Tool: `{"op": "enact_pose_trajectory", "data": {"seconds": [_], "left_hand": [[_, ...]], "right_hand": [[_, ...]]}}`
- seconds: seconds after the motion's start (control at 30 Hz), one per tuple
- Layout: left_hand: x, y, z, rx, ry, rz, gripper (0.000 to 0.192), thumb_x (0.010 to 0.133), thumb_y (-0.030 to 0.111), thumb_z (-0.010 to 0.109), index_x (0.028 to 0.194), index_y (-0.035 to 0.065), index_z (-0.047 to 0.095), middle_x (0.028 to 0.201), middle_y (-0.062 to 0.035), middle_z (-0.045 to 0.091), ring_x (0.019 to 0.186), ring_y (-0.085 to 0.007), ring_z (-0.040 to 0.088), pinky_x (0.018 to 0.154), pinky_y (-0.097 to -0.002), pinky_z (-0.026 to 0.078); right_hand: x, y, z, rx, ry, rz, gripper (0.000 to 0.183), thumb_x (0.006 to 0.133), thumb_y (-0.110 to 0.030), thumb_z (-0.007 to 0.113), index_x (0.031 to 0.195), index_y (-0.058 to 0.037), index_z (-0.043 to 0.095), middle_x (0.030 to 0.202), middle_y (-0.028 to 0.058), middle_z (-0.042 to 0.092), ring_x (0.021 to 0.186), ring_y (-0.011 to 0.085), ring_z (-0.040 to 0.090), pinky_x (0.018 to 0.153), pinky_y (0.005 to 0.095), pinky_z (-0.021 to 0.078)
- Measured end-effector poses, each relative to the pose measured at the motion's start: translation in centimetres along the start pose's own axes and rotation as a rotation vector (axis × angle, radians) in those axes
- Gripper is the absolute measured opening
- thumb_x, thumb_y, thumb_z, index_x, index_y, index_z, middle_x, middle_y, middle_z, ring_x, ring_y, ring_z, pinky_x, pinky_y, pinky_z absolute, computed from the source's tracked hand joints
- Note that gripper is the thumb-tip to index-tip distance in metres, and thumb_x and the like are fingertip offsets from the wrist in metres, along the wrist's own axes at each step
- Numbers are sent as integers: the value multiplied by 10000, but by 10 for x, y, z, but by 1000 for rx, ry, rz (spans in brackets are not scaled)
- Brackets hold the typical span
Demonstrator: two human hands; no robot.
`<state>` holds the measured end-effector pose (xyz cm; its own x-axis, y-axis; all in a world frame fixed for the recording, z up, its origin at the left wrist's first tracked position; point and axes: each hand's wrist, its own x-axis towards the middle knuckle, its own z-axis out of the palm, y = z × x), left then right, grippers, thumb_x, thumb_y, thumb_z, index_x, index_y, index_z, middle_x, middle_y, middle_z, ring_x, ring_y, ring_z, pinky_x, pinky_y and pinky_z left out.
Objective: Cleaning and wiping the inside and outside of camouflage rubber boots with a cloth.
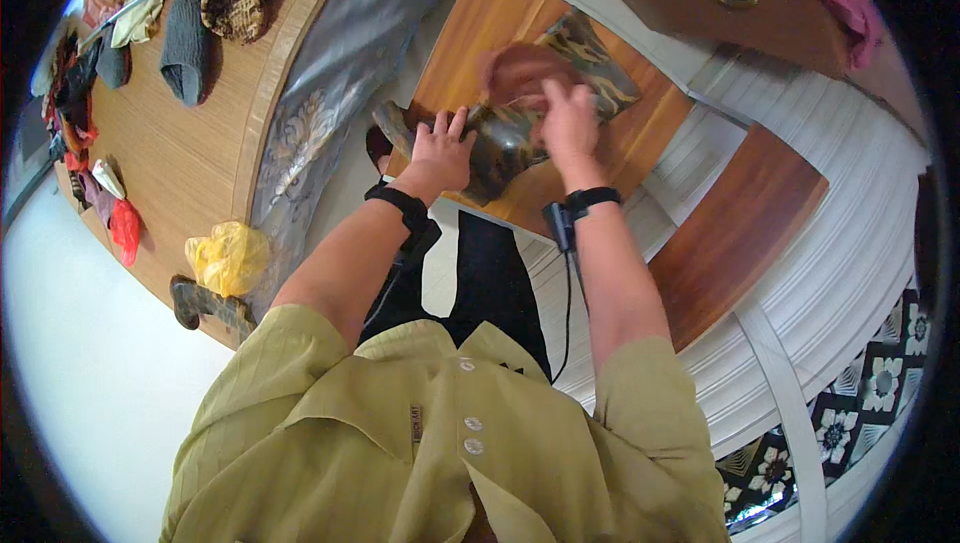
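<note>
A camouflage rubber boot (499,145) lies on its side on a wooden tabletop (457,33) in front of me. My left hand (442,149) presses on it with the fingers spread. Blurred by motion, my right hand (571,119) grips a reddish-brown cloth (525,74) over the boot. Beyond the cloth, toward the upper right, lies another camouflage piece (592,55), perhaps the boot's shaft; the cloth hides where they meet. A grey-brown end (391,127), possibly another boot part, sticks out past the table's left edge.
A large wooden table (225,130) at left holds grey knitted slippers (184,44), a yellow plastic bag (229,258) and another camouflage boot (210,303). A brown safe (720,18) stands upper right. A lower wooden panel (742,235) lies to the right.
</note>
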<state>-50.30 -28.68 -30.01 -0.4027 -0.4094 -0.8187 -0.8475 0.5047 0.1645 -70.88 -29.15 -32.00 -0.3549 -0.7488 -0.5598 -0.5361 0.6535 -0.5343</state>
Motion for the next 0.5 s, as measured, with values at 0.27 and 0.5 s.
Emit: {"op": "enact_pose_trajectory", "data": {"seconds": [0.27, 0.5], "left_hand": [[0, 3, -4, 15, 8, 11, 653, 841, 337, 596, 1459, 199, 437, 1613, -123, 132, 1447, -341, 211, 1036, -503, 331], [-1, -5, 4, 23, -5, -10, 636, 857, 347, 588, 1460, 214, 435, 1614, -122, 135, 1448, -338, 209, 1038, -498, 328]], "right_hand": [[11, 109, -94, -380, 546, 91, 533, 869, -124, 546, 1398, -154, 483, 1245, 302, 496, 1121, 430, 537, 942, 466, 448], [-81, 85, -11, -501, 229, 285, 474, 820, -250, 669, 1267, -116, 590, 1135, 280, 575, 1150, 450, 489, 934, 484, 452]]}}
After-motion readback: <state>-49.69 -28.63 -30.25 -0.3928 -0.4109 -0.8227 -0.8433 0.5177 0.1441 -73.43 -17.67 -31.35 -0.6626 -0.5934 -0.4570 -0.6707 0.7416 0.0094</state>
